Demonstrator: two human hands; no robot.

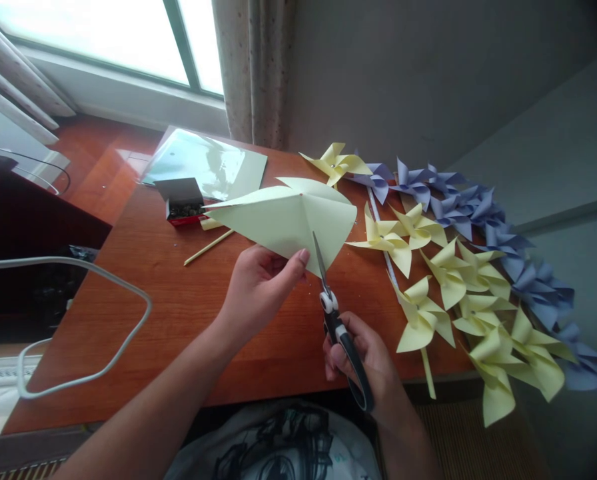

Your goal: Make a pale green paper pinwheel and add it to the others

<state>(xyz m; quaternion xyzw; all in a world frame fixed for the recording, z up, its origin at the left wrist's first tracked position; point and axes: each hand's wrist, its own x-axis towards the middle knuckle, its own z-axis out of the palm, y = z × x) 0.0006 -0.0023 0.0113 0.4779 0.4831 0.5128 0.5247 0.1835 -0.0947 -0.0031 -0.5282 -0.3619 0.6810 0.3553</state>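
Note:
My left hand [268,280] pinches the lower edge of a pale yellow paper sheet [278,223], thumb on top and fingers beneath. The sheet is creased, with slits running in from its corners. In my right hand [361,353] is a pair of scissors [333,310] with dark grey handles. Their blades reach over the paper's lower right part, pointing toward its middle, and look nearly closed on it. Right of the sheet lie several yellow paper pinwheels [386,239] and, behind them, several purple paper pinwheels [412,180].
A small open box [186,210] of tiny dark pieces stands behind the sheet's left tip, near a thin yellow stick [208,247]. A clear packet of paper [203,163] lies at the back. A white cable [146,300] loops over the left of the wooden table [168,340].

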